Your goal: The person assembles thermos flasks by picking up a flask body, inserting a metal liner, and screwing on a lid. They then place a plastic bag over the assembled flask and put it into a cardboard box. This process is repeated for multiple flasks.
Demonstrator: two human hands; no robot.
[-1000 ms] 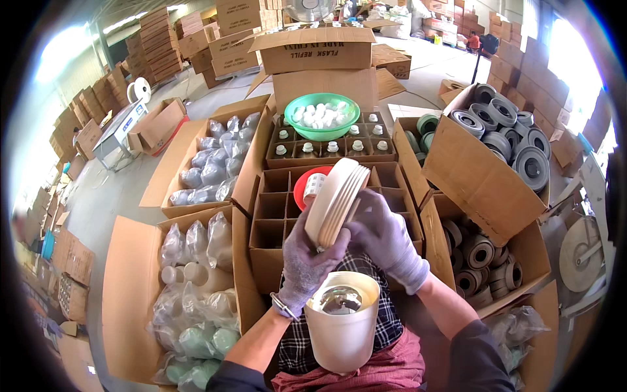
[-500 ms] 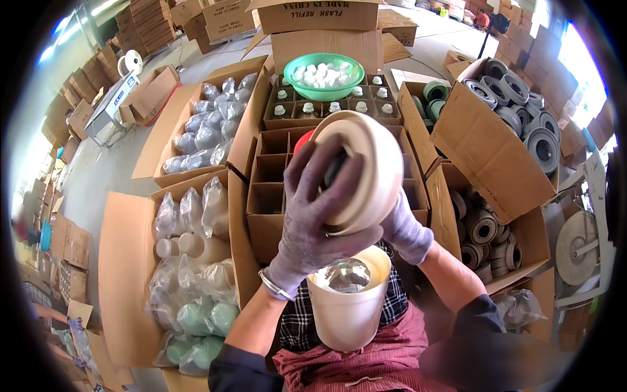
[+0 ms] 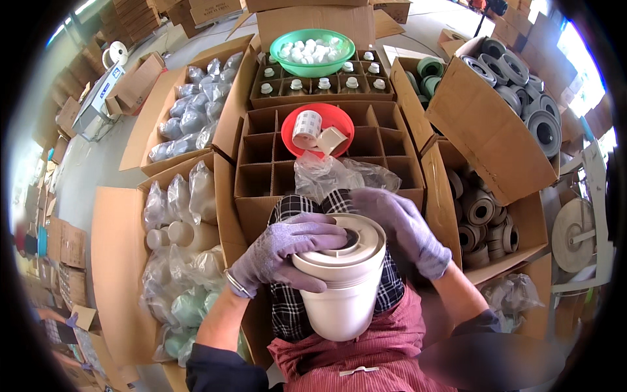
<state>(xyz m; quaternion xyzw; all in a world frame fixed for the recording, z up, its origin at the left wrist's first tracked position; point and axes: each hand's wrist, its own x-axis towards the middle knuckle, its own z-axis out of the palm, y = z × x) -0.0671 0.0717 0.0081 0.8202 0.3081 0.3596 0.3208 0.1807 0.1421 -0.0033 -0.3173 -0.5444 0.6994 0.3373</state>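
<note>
A cream flask body (image 3: 343,317) stands upright between my knees. Its open top is now covered by a cream ring-shaped collar (image 3: 367,236) with a dark round hole in the middle; thread ridges show just below it. My left hand (image 3: 290,245), in a grey-purple glove, grips the collar from the left, fingers over its top and thumb along its side. At the right, my gloved right hand (image 3: 405,228) has its fingers stretched out beside the collar's far right edge, holding nothing. Whether its fingertips touch the collar I cannot tell.
Ahead, a divided carton (image 3: 261,147) bears a red bowl (image 3: 346,117) with a label roll, and clear plastic bags (image 3: 326,176). Behind is a green basin (image 3: 277,55) of white caps. Cartons of bagged bodies (image 3: 192,196) stand left; grey collars (image 3: 480,212) fill cartons right.
The collar came down from above the flask body onto its top. My right hand let go of it and opened, while my left hand stayed on it. The view shifted slightly.
</note>
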